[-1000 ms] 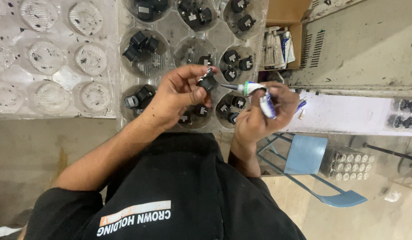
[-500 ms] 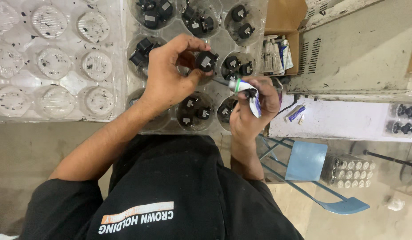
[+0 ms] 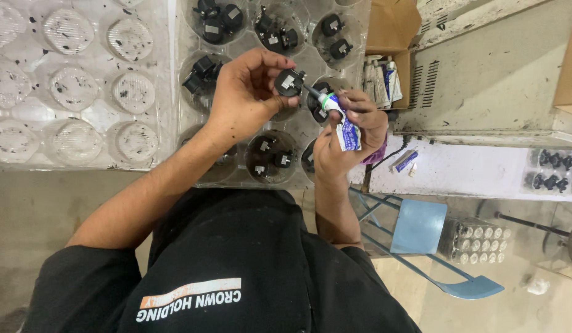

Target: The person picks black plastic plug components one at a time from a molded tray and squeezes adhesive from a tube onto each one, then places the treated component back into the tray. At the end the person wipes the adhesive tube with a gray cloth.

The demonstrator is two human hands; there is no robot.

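A person in a black shirt looks down at their own two hands, raised over a clear plastic tray (image 3: 193, 154) of round wells. The left hand (image 3: 246, 92) pinches a small black part (image 3: 288, 82) between thumb and fingertips, holding it just above the tray's middle wells. The right hand (image 3: 351, 132) is wrapped around a small white and blue tube (image 3: 343, 123), fingers pressed against it, and the tube's thin nozzle touches the right edge of the part. Other black parts (image 3: 270, 154) lie in the wells below and farther off. To the left sits a second tray (image 3: 70, 92) with only clear wells showing. Far right, a cardboard box (image 3: 391, 28) holds more tubes (image 3: 380, 80). Near right, under the table edge, stands a blue stool (image 3: 418, 225).
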